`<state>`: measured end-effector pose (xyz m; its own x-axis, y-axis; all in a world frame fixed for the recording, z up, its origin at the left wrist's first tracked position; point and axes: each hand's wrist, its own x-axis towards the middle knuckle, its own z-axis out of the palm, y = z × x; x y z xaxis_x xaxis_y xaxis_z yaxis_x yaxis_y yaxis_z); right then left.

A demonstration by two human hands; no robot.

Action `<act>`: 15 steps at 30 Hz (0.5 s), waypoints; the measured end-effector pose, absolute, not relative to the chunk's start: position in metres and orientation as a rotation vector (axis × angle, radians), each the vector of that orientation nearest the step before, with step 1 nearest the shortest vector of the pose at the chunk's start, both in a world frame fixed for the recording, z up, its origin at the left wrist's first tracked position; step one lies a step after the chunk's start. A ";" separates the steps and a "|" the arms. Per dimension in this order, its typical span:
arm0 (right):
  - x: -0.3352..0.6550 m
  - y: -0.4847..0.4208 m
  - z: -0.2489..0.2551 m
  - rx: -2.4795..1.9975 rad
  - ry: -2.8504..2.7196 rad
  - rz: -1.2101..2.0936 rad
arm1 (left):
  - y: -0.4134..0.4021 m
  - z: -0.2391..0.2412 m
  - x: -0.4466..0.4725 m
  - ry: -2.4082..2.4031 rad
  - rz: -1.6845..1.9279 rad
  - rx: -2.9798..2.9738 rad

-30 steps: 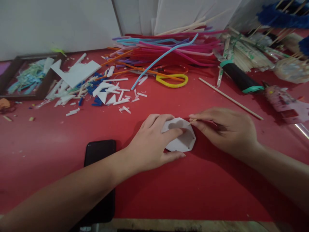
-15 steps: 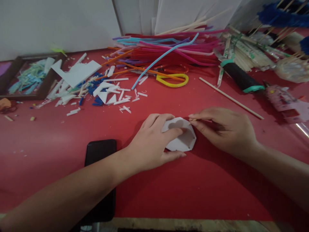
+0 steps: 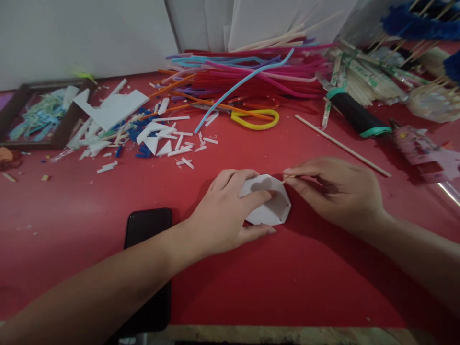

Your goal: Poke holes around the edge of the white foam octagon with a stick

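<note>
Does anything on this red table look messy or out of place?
Yes: white and blue offcuts lie strewn at the back left, loose beside a tangled heap of coloured pipe cleaners. The black phone sits half under the left forearm.

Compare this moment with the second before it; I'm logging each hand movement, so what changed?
Almost nothing. The right hand tilted its thin stick slightly, so the tip points again at the edge of the white cutout; half a second ago it lay flatter. The left hand stayed pressed on the cutout, and the phone and scissors did not move.
</note>
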<state>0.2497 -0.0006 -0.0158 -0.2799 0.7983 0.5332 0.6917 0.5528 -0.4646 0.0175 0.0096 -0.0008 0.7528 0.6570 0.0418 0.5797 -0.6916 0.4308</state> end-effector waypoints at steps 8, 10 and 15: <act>0.249 -0.001 -0.019 -1.150 -2.045 0.164 | 0.010 -0.001 0.018 0.947 0.284 2.546; 0.249 -0.001 -0.019 -1.154 -2.043 0.172 | 0.010 -0.001 0.018 0.946 0.283 2.546; 0.250 0.000 -0.022 -1.144 -2.052 0.165 | 0.010 -0.001 0.017 0.944 0.278 2.548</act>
